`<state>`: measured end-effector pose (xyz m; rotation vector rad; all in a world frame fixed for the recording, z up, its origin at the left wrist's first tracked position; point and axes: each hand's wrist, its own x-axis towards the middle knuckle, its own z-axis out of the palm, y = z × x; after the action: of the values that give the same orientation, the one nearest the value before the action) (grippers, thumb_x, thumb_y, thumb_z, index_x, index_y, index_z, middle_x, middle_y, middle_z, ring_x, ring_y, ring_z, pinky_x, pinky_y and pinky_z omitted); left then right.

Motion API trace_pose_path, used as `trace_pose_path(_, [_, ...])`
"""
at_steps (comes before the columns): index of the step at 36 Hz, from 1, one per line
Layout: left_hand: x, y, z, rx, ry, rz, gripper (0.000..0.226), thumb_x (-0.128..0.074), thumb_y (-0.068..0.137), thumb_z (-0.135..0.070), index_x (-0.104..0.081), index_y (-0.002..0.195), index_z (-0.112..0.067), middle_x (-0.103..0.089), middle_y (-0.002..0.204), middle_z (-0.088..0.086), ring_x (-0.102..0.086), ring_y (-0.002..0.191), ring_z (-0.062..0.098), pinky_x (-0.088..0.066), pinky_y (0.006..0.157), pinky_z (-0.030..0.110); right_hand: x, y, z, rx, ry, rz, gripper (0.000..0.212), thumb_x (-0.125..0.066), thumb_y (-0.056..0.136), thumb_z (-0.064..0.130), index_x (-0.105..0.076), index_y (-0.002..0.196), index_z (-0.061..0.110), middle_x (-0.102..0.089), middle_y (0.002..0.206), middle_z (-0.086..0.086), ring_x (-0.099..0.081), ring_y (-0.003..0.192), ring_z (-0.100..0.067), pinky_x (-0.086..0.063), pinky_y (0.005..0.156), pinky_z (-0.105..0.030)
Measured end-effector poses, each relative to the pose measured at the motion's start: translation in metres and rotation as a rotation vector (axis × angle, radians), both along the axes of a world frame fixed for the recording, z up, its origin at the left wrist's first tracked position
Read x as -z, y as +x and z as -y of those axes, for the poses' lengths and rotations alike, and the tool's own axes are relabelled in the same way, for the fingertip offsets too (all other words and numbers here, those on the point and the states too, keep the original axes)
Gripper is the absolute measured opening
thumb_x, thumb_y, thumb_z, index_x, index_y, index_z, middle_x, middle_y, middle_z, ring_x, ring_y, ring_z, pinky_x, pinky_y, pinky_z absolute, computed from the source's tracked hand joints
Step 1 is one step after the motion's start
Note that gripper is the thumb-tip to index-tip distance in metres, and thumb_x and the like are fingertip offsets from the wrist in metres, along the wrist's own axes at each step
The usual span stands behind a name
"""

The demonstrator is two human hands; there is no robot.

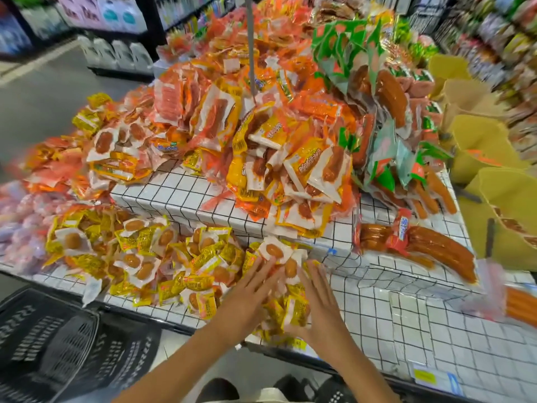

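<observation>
Black basket (52, 341) bottom-left (contents unclear). Left hand (250, 295) and right hand (321, 306), fingers straight, press yellow sausage packets (296, 312) between them on gridded table (436, 330).

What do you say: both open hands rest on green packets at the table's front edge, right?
Not green. The head view shows the left hand and right hand, both open, resting on yellow packets at the table's front edge.

Black basket (52, 344), long sausages (441, 251), green packets (343, 45), yellow boxes (482, 141)
</observation>
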<state>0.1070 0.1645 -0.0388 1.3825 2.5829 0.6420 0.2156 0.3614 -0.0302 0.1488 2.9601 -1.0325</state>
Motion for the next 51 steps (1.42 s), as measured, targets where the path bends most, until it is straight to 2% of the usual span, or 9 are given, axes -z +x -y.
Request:
trace_pose_path(10, [-0.003, -0.015, -0.015, -0.001, -0.266, -0.001, 0.091, -0.053, 0.093, -0.016, 0.009, 0.156, -0.037, 0.013, 0.166, -0.006, 0.025, 0.151, 0.020, -0.002, 0.125, 0.032, 0.021, -0.014, -0.010, 0.002, 0.053, 0.088, 0.126, -0.076, 0.081, 0.056, 0.019, 0.158, 0.026, 0.031, 0.163, 0.018, 0.017, 0.154, -0.006, -0.017, 0.127, -0.034])
trace_pose_path(17, [-0.017, -0.020, 0.006, 0.055, -0.247, 0.059, 0.078, -0.053, 0.098, -0.032, -0.004, 0.159, -0.036, 0.010, 0.167, -0.009, 0.018, 0.153, 0.017, -0.016, 0.123, 0.042, 0.010, -0.009, -0.006, 0.052, 0.116, 0.102, 0.119, -0.074, 0.079, 0.061, 0.012, 0.158, 0.037, 0.018, 0.167, 0.016, 0.008, 0.156, -0.009, -0.019, 0.126, -0.034])
trace_pose_path(21, [-0.025, -0.026, 0.019, 0.089, -0.129, 0.117, 0.066, -0.058, 0.096, -0.028, -0.030, 0.155, -0.032, -0.012, 0.167, -0.006, 0.001, 0.155, 0.017, -0.023, 0.123, 0.046, -0.006, 0.010, 0.005, 0.162, -0.006, 0.068, 0.101, -0.081, 0.084, 0.036, -0.014, 0.160, 0.038, 0.005, 0.167, 0.024, -0.009, 0.154, -0.001, -0.034, 0.119, -0.028])
trace_pose_path(28, [-0.031, -0.027, 0.049, 0.182, 0.059, 0.096, 0.051, -0.068, 0.092, -0.021, -0.055, 0.141, -0.015, -0.045, 0.153, 0.010, -0.041, 0.142, 0.034, -0.038, 0.114, 0.046, -0.019, 0.065, 0.035, 0.367, -0.052, 0.102, 0.077, -0.074, 0.089, 0.038, -0.035, 0.156, 0.032, -0.021, 0.161, 0.024, -0.020, 0.147, 0.007, -0.013, 0.112, -0.001])
trace_pose_path(32, [-0.035, -0.019, 0.069, 0.233, 0.111, 0.150, 0.044, -0.067, 0.093, -0.018, -0.060, 0.136, -0.014, -0.048, 0.150, 0.006, -0.043, 0.141, 0.031, -0.042, 0.112, 0.044, -0.018, 0.099, 0.058, 0.478, -0.126, 0.164, 0.069, -0.072, 0.093, 0.036, -0.038, 0.153, 0.035, -0.028, 0.156, 0.025, -0.026, 0.144, 0.007, -0.020, 0.116, -0.009])
trace_pose_path(37, [-0.039, 0.006, 0.095, 0.200, 0.119, 0.209, 0.050, -0.041, 0.097, -0.041, -0.064, 0.130, -0.011, -0.052, 0.146, 0.007, -0.043, 0.141, 0.030, -0.040, 0.113, 0.047, -0.013, 0.137, 0.087, 0.511, -0.166, 0.188, 0.064, -0.066, 0.096, 0.040, -0.039, 0.154, 0.032, -0.030, 0.159, 0.019, -0.026, 0.145, 0.004, -0.022, 0.108, 0.000])
trace_pose_path(43, [-0.021, 0.044, 0.108, 0.207, 0.057, 0.278, 0.046, -0.070, 0.091, -0.010, -0.059, 0.136, -0.015, -0.045, 0.150, -0.001, -0.039, 0.141, 0.024, -0.036, 0.114, 0.041, 0.006, 0.183, 0.109, 0.503, -0.268, 0.202, 0.063, -0.068, 0.096, 0.035, -0.042, 0.152, 0.031, -0.034, 0.156, 0.020, -0.029, 0.144, 0.005, -0.027, 0.118, -0.017])
trace_pose_path(46, [-0.015, 0.066, 0.103, 0.222, -0.013, 0.287, 0.048, -0.071, 0.091, -0.013, -0.058, 0.138, -0.016, -0.045, 0.148, -0.003, -0.040, 0.139, 0.022, -0.037, 0.114, 0.039, 0.020, 0.216, 0.115, 0.548, -0.292, 0.249, 0.061, -0.063, 0.096, 0.048, -0.036, 0.151, 0.046, -0.027, 0.154, 0.033, -0.026, 0.142, 0.009, -0.028, 0.117, -0.020])
trace_pose_path(51, [-0.006, 0.114, 0.078, 0.283, -0.171, 0.319, 0.054, -0.062, 0.098, -0.026, -0.044, 0.148, -0.024, -0.031, 0.158, -0.008, -0.023, 0.150, 0.015, -0.018, 0.120, 0.026, 0.032, 0.281, 0.114, 0.607, -0.274, 0.209, 0.061, -0.066, 0.097, 0.039, -0.041, 0.153, 0.030, -0.037, 0.158, 0.013, -0.034, 0.147, -0.005, -0.029, 0.115, -0.013])
